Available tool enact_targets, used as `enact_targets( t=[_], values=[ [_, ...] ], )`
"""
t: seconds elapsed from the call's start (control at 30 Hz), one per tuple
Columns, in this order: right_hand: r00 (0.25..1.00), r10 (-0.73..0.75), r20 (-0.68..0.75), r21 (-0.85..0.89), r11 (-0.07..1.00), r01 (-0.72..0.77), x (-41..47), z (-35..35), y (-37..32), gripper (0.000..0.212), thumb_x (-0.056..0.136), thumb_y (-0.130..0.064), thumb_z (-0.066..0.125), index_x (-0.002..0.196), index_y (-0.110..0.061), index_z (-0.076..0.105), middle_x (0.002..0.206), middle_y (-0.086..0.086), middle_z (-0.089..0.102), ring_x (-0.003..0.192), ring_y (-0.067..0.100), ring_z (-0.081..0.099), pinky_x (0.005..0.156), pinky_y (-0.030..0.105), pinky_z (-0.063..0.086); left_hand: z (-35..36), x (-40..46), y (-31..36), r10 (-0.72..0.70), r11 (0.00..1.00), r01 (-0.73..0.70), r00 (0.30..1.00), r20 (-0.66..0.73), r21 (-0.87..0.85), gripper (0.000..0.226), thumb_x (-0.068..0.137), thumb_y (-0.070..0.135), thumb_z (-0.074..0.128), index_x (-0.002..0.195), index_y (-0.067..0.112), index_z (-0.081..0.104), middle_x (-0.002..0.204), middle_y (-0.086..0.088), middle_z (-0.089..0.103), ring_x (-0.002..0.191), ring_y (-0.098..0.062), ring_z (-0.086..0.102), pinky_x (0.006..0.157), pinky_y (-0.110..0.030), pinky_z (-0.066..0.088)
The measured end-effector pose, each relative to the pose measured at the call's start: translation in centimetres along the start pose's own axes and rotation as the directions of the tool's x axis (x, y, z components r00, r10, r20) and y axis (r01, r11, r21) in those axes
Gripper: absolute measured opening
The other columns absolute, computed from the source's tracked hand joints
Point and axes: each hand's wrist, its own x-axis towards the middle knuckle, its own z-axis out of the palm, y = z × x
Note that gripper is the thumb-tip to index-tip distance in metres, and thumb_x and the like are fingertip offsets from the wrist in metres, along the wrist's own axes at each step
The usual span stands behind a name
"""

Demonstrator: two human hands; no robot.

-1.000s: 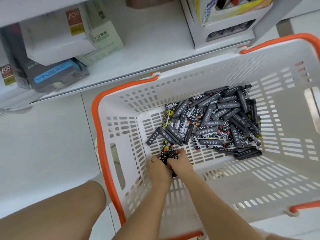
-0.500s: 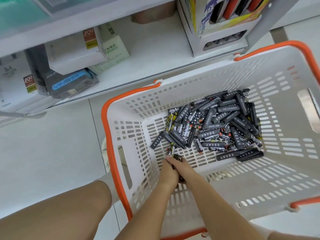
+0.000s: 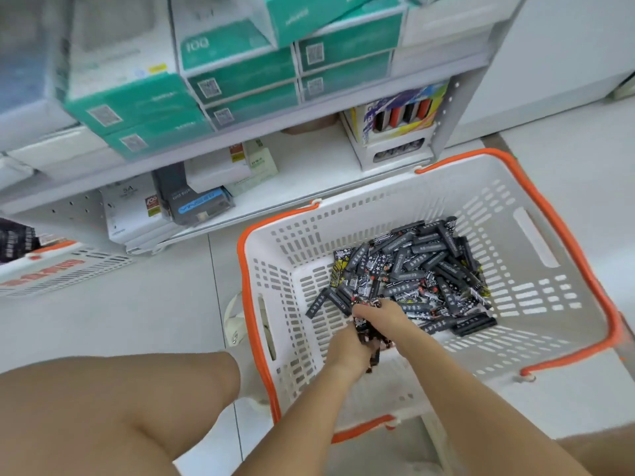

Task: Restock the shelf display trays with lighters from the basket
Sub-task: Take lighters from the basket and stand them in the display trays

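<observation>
A white basket (image 3: 536,304) with an orange rim stands on the floor in front of the shelf. A heap of black patterned lighters (image 3: 419,269) lies in its far half. Both my hands are inside the basket, at the near left edge of the heap. My left hand (image 3: 347,352) grips a bunch of lighters (image 3: 369,333). My right hand (image 3: 381,312) holds the top of the same bunch from the right. A display tray (image 3: 395,132) with red and black lighters stands on the lower shelf behind the basket.
Teal and white boxes (image 3: 240,77) fill the upper shelves. White and grey boxes (image 3: 192,197) sit on the lower shelf at left. A white crate with orange trim (image 3: 51,266) lies on the floor at far left. My bare knee (image 3: 120,407) is beside the basket.
The camera has tilted up, so more of the shelves shows. My hands have drawn back slightly from the heap with the bunch of lighters still held between them.
</observation>
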Motion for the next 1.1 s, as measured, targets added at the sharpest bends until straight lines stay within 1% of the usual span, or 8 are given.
enact_targets(
  t=[0.13, 0.23, 0.47, 0.6, 0.7, 0.83, 0.93, 1.1],
  values=[
    [0.999, 0.03, 0.04, 0.186, 0.982, -0.037, -2.8, -0.5, -0.6, 0.05, 0.06, -0.038, 0.072, 0.094, -0.003, 0.059, 0.084, 0.012, 0.061, 0.071, 0.024, 0.057, 0.06, 0.029, 0.042, -1.5, -2.3, 1.6, 0.075, 0.996, -0.076, 0.997, 0.008, 0.047, 0.019, 0.087, 0.019, 0.064, 0.105, 0.015, 0.06, 0.093, -0.001, 0.062, 0.086, -0.019, 0.057, 0.069, -0.027, 0.041],
    [0.998, -0.039, 0.055, 0.424, 0.906, 0.012, -4.6, -0.1, -1.4, 0.033, 0.07, -0.035, 0.068, 0.084, -0.007, 0.061, 0.074, 0.01, 0.059, 0.067, 0.023, 0.056, 0.062, 0.03, 0.042, -3.0, -3.7, 3.3, 0.146, 0.989, -0.146, 0.988, -0.052, 0.002, 0.016, 0.085, 0.022, 0.067, 0.099, 0.018, 0.061, 0.097, -0.004, 0.069, 0.089, -0.021, 0.063, 0.076, -0.031, 0.047],
    [0.983, -0.175, 0.056, 0.821, 0.568, 0.055, -9.2, 1.4, -5.9, 0.025, 0.085, -0.033, 0.061, 0.087, -0.009, 0.065, 0.08, 0.008, 0.063, 0.077, 0.021, 0.06, 0.075, 0.031, 0.048, -6.5, -6.7, 6.4, 0.368, 0.929, -0.367, 0.9, -0.235, 0.05, 0.056, 0.095, 0.032, 0.054, 0.147, 0.028, 0.032, 0.132, 0.002, 0.058, 0.119, -0.019, 0.056, 0.097, -0.03, 0.045],
    [0.965, -0.259, 0.039, 0.823, 0.556, 0.115, -12.0, -0.1, -9.4, 0.032, 0.089, -0.039, 0.057, 0.082, -0.008, 0.061, 0.069, 0.007, 0.062, 0.065, 0.022, 0.058, 0.063, 0.032, 0.044, -9.0, -8.8, 8.7, 0.455, 0.89, -0.428, 0.847, -0.275, 0.156, 0.059, 0.095, 0.044, 0.05, 0.148, 0.03, 0.027, 0.132, 0.002, 0.057, 0.11, -0.022, 0.06, 0.089, -0.032, 0.05],
    [0.96, -0.269, -0.07, 0.817, 0.537, 0.21, -14.3, -1.9, -12.5, 0.028, 0.091, -0.034, 0.054, 0.077, -0.01, 0.055, 0.056, 0.004, 0.058, 0.057, 0.019, 0.054, 0.055, 0.031, 0.044, -11.3, -11.2, 11.4, 0.508, 0.861, -0.474, 0.821, -0.259, 0.183, 0.045, 0.095, 0.037, 0.054, 0.137, 0.023, 0.042, 0.122, 0.002, 0.061, 0.104, -0.021, 0.061, 0.081, -0.029, 0.046],
    [0.897, -0.407, -0.174, 0.751, 0.534, 0.388, -17.4, -5.2, -16.4, 0.019, 0.09, -0.028, 0.056, 0.079, -0.013, 0.05, 0.057, 0.002, 0.052, 0.041, 0.009, 0.047, 0.039, 0.017, 0.041, -15.7, -14.9, 14.6, 0.509, 0.817, -0.536, 0.844, -0.169, -0.213, 0.02, 0.094, 0.029, 0.057, 0.111, 0.018, 0.057, 0.078, 0.006, 0.058, 0.051, -0.007, 0.044, 0.044, -0.02, 0.033],
    [0.841, -0.537, -0.067, 0.647, 0.618, 0.447, -20.9, -6.9, -19.2, 0.017, 0.089, -0.027, 0.055, 0.081, -0.015, 0.047, 0.06, 0.002, 0.049, 0.038, 0.007, 0.04, 0.033, 0.015, 0.029, -18.6, -17.1, 16.3, 0.557, 0.658, -0.506, 0.825, -0.092, -0.558, 0.016, 0.097, 0.023, 0.044, 0.1, 0.014, 0.056, 0.065, 0.005, 0.052, 0.041, -0.007, 0.03, 0.039, -0.017, 0.014],
    [0.767, -0.638, 0.065, 0.454, 0.703, 0.547, -25.7, -6.1, -21.9, 0.016, 0.087, -0.026, 0.059, 0.082, -0.017, 0.048, 0.062, 0.003, 0.051, 0.041, 0.009, 0.036, 0.034, 0.017, 0.026, -21.7, -18.9, 17.4, 0.637, 0.556, -0.618, 0.746, -0.192, -0.556, 0.027, 0.101, 0.027, 0.035, 0.099, 0.013, 0.057, 0.066, 0.0, 0.053, 0.041, -0.011, 0.036, 0.042, -0.022, 0.025]
  ],
)
